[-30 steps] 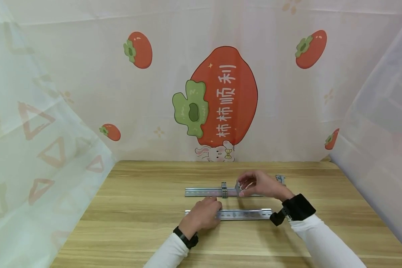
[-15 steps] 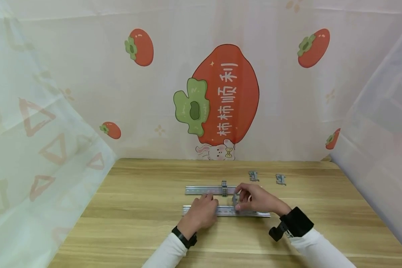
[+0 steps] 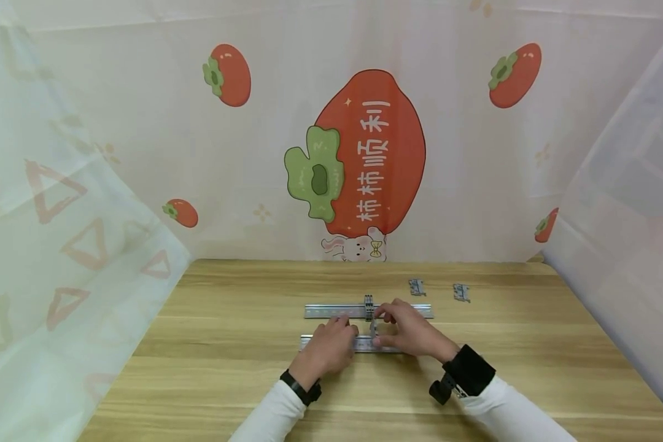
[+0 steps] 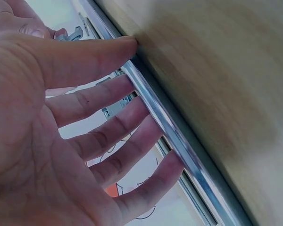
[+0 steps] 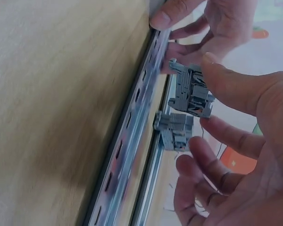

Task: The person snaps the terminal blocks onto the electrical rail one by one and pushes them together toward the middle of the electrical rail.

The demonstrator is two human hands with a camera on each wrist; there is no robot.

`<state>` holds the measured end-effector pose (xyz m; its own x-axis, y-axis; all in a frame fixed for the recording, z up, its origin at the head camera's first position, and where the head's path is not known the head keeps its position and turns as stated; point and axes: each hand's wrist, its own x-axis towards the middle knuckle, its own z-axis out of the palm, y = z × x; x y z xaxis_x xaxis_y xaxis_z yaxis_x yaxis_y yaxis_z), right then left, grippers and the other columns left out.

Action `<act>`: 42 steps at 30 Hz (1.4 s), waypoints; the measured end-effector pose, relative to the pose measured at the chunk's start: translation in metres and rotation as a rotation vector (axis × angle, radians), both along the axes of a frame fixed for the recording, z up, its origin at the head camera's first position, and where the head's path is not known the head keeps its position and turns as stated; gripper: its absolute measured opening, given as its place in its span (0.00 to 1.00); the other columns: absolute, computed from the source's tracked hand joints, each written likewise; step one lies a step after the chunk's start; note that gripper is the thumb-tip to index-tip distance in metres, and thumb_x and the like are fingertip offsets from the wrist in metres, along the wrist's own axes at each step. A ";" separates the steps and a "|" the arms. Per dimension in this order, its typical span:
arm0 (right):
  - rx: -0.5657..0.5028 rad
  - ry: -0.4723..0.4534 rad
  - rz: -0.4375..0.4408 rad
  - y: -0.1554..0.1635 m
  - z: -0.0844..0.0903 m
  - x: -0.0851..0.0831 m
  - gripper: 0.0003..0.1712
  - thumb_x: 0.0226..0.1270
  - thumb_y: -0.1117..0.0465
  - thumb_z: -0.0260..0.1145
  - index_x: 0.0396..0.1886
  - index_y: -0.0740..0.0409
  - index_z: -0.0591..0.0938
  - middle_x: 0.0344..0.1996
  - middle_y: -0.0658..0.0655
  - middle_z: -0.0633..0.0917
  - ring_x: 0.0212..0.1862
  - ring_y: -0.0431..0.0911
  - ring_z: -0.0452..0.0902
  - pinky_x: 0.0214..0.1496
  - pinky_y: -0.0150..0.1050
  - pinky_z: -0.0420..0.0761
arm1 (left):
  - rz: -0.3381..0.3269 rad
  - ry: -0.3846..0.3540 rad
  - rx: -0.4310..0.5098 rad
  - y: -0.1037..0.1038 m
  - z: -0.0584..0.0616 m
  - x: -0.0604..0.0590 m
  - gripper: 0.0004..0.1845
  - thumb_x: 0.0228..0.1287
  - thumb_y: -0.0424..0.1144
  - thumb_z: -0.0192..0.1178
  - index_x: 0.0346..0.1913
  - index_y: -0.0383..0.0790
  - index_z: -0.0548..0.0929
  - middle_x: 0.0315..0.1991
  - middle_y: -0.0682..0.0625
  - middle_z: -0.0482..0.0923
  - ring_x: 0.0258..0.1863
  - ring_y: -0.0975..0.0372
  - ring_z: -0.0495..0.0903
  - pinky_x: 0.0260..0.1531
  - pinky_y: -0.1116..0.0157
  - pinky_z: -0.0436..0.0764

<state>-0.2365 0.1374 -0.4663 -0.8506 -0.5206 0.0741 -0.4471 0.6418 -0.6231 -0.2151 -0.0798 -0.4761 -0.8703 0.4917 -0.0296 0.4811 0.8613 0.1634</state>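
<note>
Left hand [image 3: 327,348]: fingers straight, pressing near rail [image 3: 359,344] | Right hand [image 3: 411,334]: pinches block [image 5: 191,92] just above that rail, not yet seated | Far rail [image 3: 331,311]: blocks [image 3: 369,305] mounted | Two clips [image 3: 417,286] beyond right hand, untouched

Both hands, left hand [image 3: 326,350] and right hand [image 3: 411,334], rest on the near rail [image 3: 364,345].
</note>
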 end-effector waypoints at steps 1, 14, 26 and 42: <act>0.009 0.001 -0.010 -0.001 -0.001 0.000 0.25 0.59 0.54 0.79 0.53 0.57 0.83 0.41 0.58 0.77 0.45 0.53 0.72 0.41 0.41 0.72 | -0.001 0.002 0.001 0.000 0.000 0.000 0.13 0.65 0.39 0.69 0.51 0.43 0.86 0.53 0.47 0.78 0.57 0.51 0.76 0.49 0.48 0.80; 0.104 0.139 -0.108 -0.015 -0.009 0.008 0.24 0.54 0.50 0.82 0.49 0.50 0.87 0.47 0.53 0.78 0.50 0.50 0.69 0.51 0.51 0.69 | 0.013 -0.022 -0.005 0.000 0.001 0.001 0.14 0.66 0.39 0.68 0.53 0.43 0.86 0.57 0.46 0.77 0.61 0.51 0.74 0.53 0.47 0.78; 0.141 0.108 -0.108 -0.020 -0.004 0.008 0.20 0.54 0.53 0.82 0.45 0.53 0.89 0.51 0.55 0.77 0.56 0.56 0.66 0.50 0.57 0.66 | 0.011 -0.013 0.009 -0.001 0.000 0.003 0.12 0.67 0.38 0.67 0.52 0.43 0.86 0.57 0.46 0.76 0.61 0.50 0.74 0.53 0.46 0.78; 0.121 0.105 -0.098 -0.019 -0.008 0.008 0.18 0.53 0.55 0.83 0.43 0.51 0.88 0.52 0.56 0.76 0.59 0.58 0.65 0.52 0.58 0.65 | 0.020 0.066 0.004 0.002 -0.005 0.004 0.08 0.64 0.38 0.70 0.45 0.44 0.88 0.56 0.46 0.79 0.56 0.51 0.77 0.46 0.47 0.81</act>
<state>-0.2280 0.1181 -0.4739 -0.8887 -0.4458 0.1071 -0.4371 0.7533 -0.4915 -0.2111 -0.0783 -0.4808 -0.8801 0.4739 0.0300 0.4733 0.8703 0.1359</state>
